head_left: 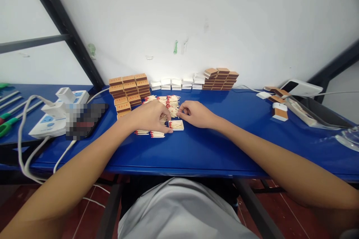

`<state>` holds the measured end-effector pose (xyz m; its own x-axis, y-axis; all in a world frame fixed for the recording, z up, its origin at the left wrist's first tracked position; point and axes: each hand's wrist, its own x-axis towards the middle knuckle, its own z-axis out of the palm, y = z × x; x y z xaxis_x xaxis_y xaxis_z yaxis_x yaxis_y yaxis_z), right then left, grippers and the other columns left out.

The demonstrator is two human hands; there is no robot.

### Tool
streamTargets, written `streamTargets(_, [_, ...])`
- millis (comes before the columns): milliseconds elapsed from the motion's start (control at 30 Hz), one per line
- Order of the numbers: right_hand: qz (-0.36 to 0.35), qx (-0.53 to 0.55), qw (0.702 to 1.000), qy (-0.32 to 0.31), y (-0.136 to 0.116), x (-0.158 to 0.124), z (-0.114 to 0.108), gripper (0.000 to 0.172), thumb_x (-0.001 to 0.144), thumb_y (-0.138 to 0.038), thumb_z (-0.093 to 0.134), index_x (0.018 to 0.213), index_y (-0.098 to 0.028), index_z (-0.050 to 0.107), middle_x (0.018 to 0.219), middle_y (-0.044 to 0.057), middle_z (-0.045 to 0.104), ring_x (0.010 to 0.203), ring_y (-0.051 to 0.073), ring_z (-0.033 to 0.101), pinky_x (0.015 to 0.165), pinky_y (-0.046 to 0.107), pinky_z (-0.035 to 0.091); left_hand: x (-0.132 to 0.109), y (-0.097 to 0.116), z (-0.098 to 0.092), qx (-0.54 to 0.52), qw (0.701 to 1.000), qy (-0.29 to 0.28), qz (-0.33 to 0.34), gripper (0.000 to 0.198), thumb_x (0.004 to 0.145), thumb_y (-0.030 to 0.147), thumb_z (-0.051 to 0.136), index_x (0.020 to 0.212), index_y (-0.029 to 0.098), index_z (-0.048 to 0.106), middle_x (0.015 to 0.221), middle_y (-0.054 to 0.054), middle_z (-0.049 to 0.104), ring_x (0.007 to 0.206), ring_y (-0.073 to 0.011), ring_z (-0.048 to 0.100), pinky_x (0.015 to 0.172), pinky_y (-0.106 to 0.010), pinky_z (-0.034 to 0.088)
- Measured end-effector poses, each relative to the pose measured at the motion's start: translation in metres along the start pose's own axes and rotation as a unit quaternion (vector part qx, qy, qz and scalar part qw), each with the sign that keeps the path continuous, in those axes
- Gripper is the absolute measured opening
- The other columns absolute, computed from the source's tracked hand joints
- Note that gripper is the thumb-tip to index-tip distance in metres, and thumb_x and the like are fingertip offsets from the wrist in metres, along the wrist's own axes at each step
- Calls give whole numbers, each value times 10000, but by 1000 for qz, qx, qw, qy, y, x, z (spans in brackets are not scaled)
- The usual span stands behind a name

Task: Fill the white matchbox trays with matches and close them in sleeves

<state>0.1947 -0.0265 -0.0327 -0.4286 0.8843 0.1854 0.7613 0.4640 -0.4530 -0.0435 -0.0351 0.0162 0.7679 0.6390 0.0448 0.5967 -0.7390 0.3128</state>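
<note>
A small white matchbox tray (179, 126) with red-headed matches lying in it sits on the blue table. My left hand (154, 115) curls around the tray's left end, thumb at the near side and fingers at the far side. Just beyond the tray, my right hand (196, 114) has its fingertips pinched together at the right edge of a pile of loose matches (173, 101). Whether a match is between those fingertips is too small to see. More matches (157, 134) lie in bunches under and in front of my left hand, which partly covers the pile.
Stacked matchboxes (129, 86) stand at the back left. White trays (176, 83) and brown matchbox sleeves (221, 79) line the wall. On the left are a power strip (47, 125), a phone (97, 117) and cables. Loose box parts (279, 112) and a white device (301, 87) lie right.
</note>
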Motion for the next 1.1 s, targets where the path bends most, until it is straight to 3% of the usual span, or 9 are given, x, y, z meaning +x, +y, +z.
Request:
streamTargets(267, [15, -26, 999, -10, -3, -1, -4, 120, 938, -223, 662, 828, -194, 698, 822, 27, 695, 752, 159, 588, 659, 269, 371, -1, 1, -1, -7, 1000, 0, -1, 266, 759, 405, 876, 866, 163, 841, 555, 37, 566, 526, -103, 455, 569, -271, 302])
streamTargets(567, [17, -82, 996, -43, 2, -11, -24, 110, 958, -225, 627, 867, -190, 677, 893, 52, 724, 780, 170, 602, 680, 275, 374, -1, 0, -1, -10, 1000, 6, -4, 289, 752, 429, 878, 849, 162, 826, 595, 17, 609, 550, -114, 481, 574, -267, 316])
streamTargets(867, [56, -50, 996, 52, -5, 6, -15, 161, 987, -285, 622, 865, -191, 671, 881, 59, 742, 753, 173, 608, 659, 296, 363, 0, -1, 0, -9, 1000, -1, 4, 311, 763, 443, 878, 899, 165, 845, 576, 27, 603, 521, -108, 473, 561, -270, 317])
streamTargets(1100, [73, -38, 995, 53, -8, 15, -4, 306, 1048, -395, 575, 825, -205, 663, 839, 58, 737, 742, 192, 613, 654, 321, 349, 0, -3, 2, -16, 1000, 0, 0, 280, 763, 428, 859, 869, 170, 834, 547, 40, 557, 501, -101, 434, 548, -279, 293])
